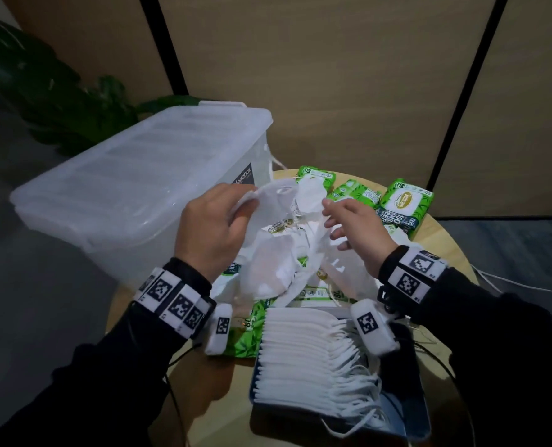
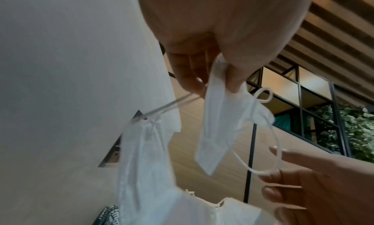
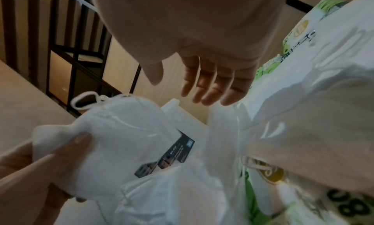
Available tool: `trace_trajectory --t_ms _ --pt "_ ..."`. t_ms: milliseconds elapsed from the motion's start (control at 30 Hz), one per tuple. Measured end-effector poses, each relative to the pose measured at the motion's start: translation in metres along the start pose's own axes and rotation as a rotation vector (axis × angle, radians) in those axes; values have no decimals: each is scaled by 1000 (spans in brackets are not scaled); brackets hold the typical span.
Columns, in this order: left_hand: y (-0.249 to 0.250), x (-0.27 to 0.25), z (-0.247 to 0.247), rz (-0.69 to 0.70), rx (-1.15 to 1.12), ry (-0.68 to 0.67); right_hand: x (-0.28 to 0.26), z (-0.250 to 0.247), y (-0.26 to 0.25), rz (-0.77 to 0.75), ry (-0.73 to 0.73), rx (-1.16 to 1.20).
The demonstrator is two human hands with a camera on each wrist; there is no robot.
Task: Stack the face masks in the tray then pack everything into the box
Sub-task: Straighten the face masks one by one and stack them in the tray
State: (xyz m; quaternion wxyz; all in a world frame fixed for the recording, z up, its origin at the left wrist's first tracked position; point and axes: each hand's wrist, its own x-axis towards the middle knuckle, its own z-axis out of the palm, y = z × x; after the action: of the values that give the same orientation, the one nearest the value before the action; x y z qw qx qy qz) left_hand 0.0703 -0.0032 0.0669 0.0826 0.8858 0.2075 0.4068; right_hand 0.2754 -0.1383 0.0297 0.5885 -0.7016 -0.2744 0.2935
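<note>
My left hand [image 1: 236, 211] pinches a white face mask [image 1: 274, 195] and holds it up above the table; the pinch [image 2: 214, 83] shows in the left wrist view. A second mask [image 2: 145, 156] dangles beside it, tangled by a strap. My right hand [image 1: 336, 221] is open with its fingers spread, just right of the held mask [image 2: 220, 127], whose ear loop [image 2: 263, 172] brushes its fingers [image 2: 287, 155]. A loose heap of masks [image 1: 278, 262] lies below both hands. Near me, a neat row of masks [image 1: 303, 356] fills the blue tray [image 1: 413, 417].
A clear plastic box [image 1: 132, 188] with its lid on stands at the left, partly over the round wooden table [image 1: 203, 379]. Green wipe packs [image 1: 403, 201] lie at the back right and under the mask heap. A plant [image 1: 58, 101] is at the far left.
</note>
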Motion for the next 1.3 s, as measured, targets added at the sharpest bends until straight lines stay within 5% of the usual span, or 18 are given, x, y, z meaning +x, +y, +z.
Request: trace_trajectory --t_ms 167,267,367,467,567,667,800,933,1067,1200,1300 --pt "9 -10 8 49 -201 -664 0 -10 -5 298 -90 235" --pt "2 -12 9 -96 -230 -573 -1 -17 3 284 -96 95" --pt "-6 -4 4 -79 102 -382 5 -26 9 240 41 16" --pt "-8 -8 5 -198 534 -559 7 -33 6 226 130 21" --pt "-6 -17 16 -202 677 -670 8 -38 8 235 155 77" --pt "-11 -23 37 -192 622 -726 9 -39 12 219 167 50" --pt "-23 -32 66 -438 384 -876 14 -45 16 370 66 45" --pt "-26 -25 69 -384 448 -756 15 -57 24 549 -65 46" --pt "-15 -5 52 -301 388 -567 20 -63 29 497 -30 -42" --pt "-7 0 35 -251 157 -289 16 -64 30 489 1 -60" --pt "-11 -6 33 -377 -176 -272 17 -61 32 482 -22 -148"
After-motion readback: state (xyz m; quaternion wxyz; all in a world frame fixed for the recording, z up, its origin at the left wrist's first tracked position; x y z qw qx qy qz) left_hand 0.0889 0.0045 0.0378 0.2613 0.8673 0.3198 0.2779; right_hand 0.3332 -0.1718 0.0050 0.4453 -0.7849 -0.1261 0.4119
